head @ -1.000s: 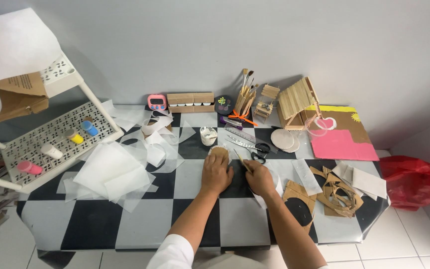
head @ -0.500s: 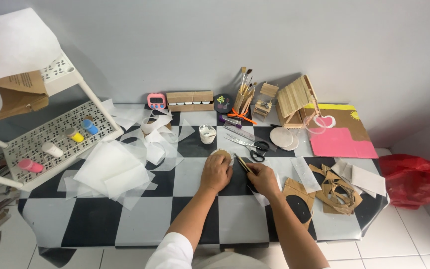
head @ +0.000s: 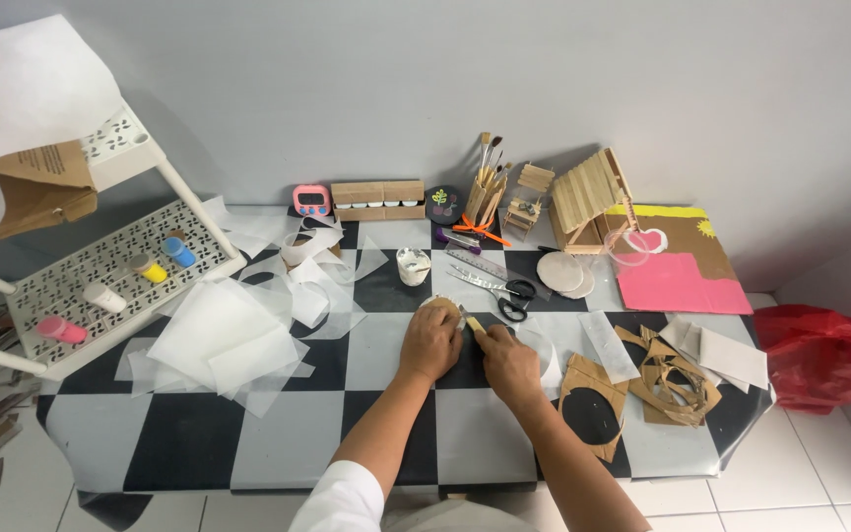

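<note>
My left hand (head: 430, 343) lies flat on a round cardboard disc (head: 442, 304) at the middle of the checkered table (head: 278, 443), covering most of it. My right hand (head: 510, 366) sits just to its right, closed around a thin stick-like tool (head: 470, 321) whose tip points at the disc's right edge. I cannot tell what kind of tool it is. Both forearms reach in from the bottom edge of the view.
Scissors (head: 512, 296), a ruler (head: 490, 268) and a small white cup (head: 412, 266) lie just beyond the hands. White paper sheets (head: 229, 335) spread to the left, cardboard scraps (head: 672, 374) to the right. A white rack with paint bottles (head: 100, 286) stands far left.
Both hands stay at the disc. The right hand has shifted slightly, and the tool's tip now shows beside the disc.
</note>
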